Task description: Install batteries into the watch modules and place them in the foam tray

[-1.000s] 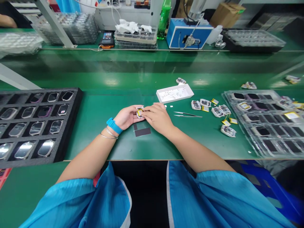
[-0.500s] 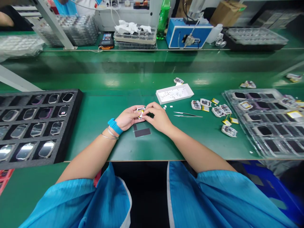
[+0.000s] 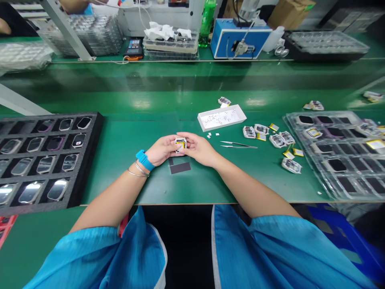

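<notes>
Between my two hands sits a small white-framed battery module (image 3: 180, 144) with a yellow label. My left hand (image 3: 162, 149) grips its left side, and my right hand (image 3: 198, 149) holds its right side with the fingertips. Fine steel tweezers (image 3: 238, 145) lie to the right of my right hand, out of contact. Below my hands lies a black rectangular sheet (image 3: 179, 168) on the green bench (image 3: 120, 188). A white tray (image 3: 221, 122) with tiny pieces stands beyond my fingers.
Several loose modules (image 3: 264, 134) lie right of the tweezers, beside a clear blister tray (image 3: 333, 152). A black foam tray (image 3: 45, 160) holds several glossy curved pieces at left. A shelf behind carries stacked trays and a blue machine (image 3: 237, 44). Another person's arm (image 3: 75, 4) shows at top left.
My right hand has turned and its fingers have opened out flatter, now at the module's right side. The module sits more squarely between my hands. The view has tipped slightly.
</notes>
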`<state>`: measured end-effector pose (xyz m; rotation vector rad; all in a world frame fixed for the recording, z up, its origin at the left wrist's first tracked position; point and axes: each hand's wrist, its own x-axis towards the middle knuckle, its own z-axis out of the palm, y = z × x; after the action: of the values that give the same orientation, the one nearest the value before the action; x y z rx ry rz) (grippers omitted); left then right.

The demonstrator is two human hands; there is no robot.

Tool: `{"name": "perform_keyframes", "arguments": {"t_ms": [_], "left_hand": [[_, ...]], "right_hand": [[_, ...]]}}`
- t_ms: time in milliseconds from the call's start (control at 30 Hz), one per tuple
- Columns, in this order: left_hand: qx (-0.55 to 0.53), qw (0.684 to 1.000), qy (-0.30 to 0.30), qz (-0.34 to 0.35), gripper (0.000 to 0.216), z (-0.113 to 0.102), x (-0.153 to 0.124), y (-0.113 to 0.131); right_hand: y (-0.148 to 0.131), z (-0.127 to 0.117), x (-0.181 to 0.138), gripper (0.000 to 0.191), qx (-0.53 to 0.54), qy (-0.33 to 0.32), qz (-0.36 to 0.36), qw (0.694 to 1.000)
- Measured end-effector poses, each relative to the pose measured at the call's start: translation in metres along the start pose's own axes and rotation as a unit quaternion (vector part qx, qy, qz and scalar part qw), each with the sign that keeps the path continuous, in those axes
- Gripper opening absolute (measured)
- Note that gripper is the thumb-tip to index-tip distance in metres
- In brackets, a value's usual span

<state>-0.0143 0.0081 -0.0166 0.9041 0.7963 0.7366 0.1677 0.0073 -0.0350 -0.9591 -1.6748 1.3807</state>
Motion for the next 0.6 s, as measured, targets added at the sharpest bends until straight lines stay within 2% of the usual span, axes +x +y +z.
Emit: {"name": "perform_keyframes", "arguments": {"t_ms": [100, 300, 500, 600], "left_hand": [[0.0, 1.0, 0.001, 0.011, 0.046, 0.001, -0.001, 0.001], [-0.004, 1.0, -0.001, 0.019, 0.047, 0.0, 0.0, 0.001], [-0.052, 0.997, 0.055, 0.016, 0.039, 0.001, 0.0, 0.007], [-0.089, 0.993, 0.069, 0.034, 0.041, -0.001, -0.002, 0.011]], "right_hand": [[-0.002, 0.006, -0.002, 0.043, 0.014, 0.013, -0.019, 1.0], [-0.004, 0.012, -0.004, 0.042, -0.008, 0.048, -0.039, 0.998], [-0.003, 0.005, 0.001, 0.058, 0.02, 0.091, -0.014, 0.996], [-0.002, -0.001, 0.004, 0.052, 0.006, 0.138, -0.027, 0.99]]}}
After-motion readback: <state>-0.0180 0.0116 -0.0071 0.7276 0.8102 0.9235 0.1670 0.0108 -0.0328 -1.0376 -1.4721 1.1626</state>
